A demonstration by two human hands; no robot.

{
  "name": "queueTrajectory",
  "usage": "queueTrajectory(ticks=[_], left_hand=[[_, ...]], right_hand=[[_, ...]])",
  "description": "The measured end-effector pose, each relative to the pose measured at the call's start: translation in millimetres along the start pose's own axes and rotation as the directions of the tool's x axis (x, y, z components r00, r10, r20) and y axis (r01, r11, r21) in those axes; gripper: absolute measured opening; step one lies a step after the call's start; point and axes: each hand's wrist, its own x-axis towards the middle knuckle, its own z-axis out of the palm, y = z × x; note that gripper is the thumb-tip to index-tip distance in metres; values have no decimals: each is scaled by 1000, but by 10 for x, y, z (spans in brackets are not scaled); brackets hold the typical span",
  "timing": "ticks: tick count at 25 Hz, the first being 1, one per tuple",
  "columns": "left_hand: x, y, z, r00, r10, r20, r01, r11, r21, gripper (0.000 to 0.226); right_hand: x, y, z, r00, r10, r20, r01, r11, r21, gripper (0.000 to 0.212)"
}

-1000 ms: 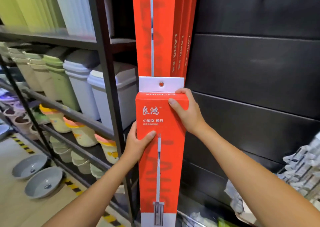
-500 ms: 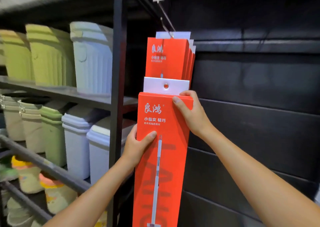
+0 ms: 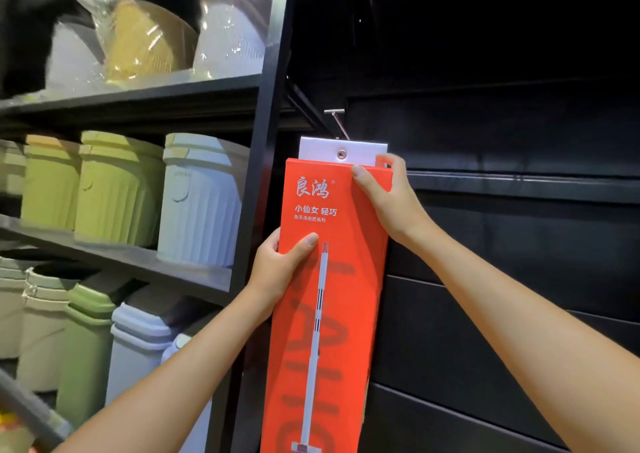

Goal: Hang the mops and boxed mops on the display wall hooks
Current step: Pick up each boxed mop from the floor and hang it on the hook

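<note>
Up against the black panelled display wall (image 3: 502, 245), the tall orange cardboard mop box (image 3: 325, 297) stands upright in both hands. The left hand (image 3: 280, 265) grips its left edge partway down, thumb laid flat across the printed front. The right hand (image 3: 384, 196) pinches the top right corner, thumb on the face and fingers tucked behind. The white hang tab (image 3: 360, 148) pokes up from the box top, its metal eyelet (image 3: 342, 154) just below the thin metal wall hook (image 3: 337, 123). The hook slants down behind the tab's upper edge, and no wire shows through the eyelet. To the left, a black metal shelving unit (image 3: 266, 141) carries ribbed green plastic bins (image 3: 117, 189) and a pale blue-white ribbed bin (image 3: 201, 203).
</note>
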Motion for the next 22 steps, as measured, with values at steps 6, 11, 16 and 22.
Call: queueTrajectory(ticks=[6,11,16,22], left_hand=[[318,129,25,998,58,-1,-58,998,10,48],[388,126,26,993,116,11,-116,993,-6,42],[428,90,23,988,151,1,-151,988,17,39],[426,14,44,987,161,6,-161,986,46,33]], right_hand=[[333,-72,4,1000,14,-16,-15,997,-79,96],[433,-101,34,1000,11,-20,-13,994,-106,96],[483,-145,67,1000,16,-19,-19,987,-157,100],[480,-59,124,998,43,-47,-52,976,-213,104]])
